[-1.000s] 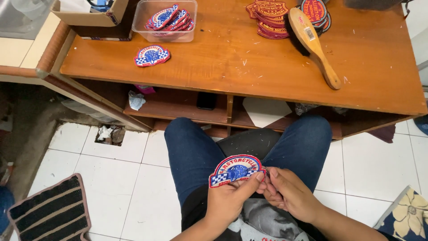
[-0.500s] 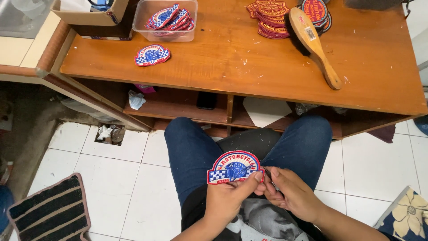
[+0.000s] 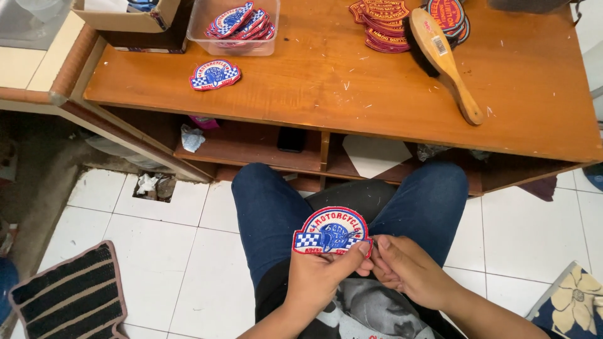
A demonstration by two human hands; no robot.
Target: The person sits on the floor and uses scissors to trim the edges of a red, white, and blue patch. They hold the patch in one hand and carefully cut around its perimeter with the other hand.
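I hold a round embroidered patch, red, white and blue with chequered sides, above my lap. My left hand grips its lower edge with the thumb on the right side. My right hand pinches at the patch's right edge, fingers closed beside the left thumb. A matching patch lies on the wooden table. More of these patches fill a clear plastic tub at the table's back.
A wooden brush lies on the table next to stacks of red patches. A cardboard box stands at the back left. Shelves sit under the table. A dark mat lies on the white tile floor at left.
The patch has tilted upright and turned its face toward me. My right hand has shifted up to its right edge.
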